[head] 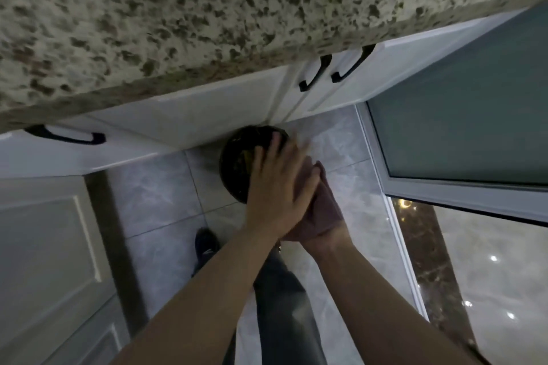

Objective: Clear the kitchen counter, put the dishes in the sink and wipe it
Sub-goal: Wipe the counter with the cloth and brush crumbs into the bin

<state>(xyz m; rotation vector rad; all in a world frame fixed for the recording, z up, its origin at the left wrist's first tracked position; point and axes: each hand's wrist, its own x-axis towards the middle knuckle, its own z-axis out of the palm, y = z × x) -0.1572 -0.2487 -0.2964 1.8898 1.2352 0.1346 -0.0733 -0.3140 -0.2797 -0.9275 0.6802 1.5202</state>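
The speckled stone table (207,9) fills the top of the frame, its edge running above white cabinet doors (207,109) with black handles. At the centre, above a dark round bin (237,163) on the grey floor tiles (160,195), the left hand (275,187) lies flat, fingers straight, against the upturned right hand (323,210), also open-palmed. Both grasp nothing. A dark shoe (206,243) shows below.

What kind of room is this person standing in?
Most likely a home kitchen: a speckled stone counter over white cabinet doors with black handles, a tiled floor, and a dark round bin below.
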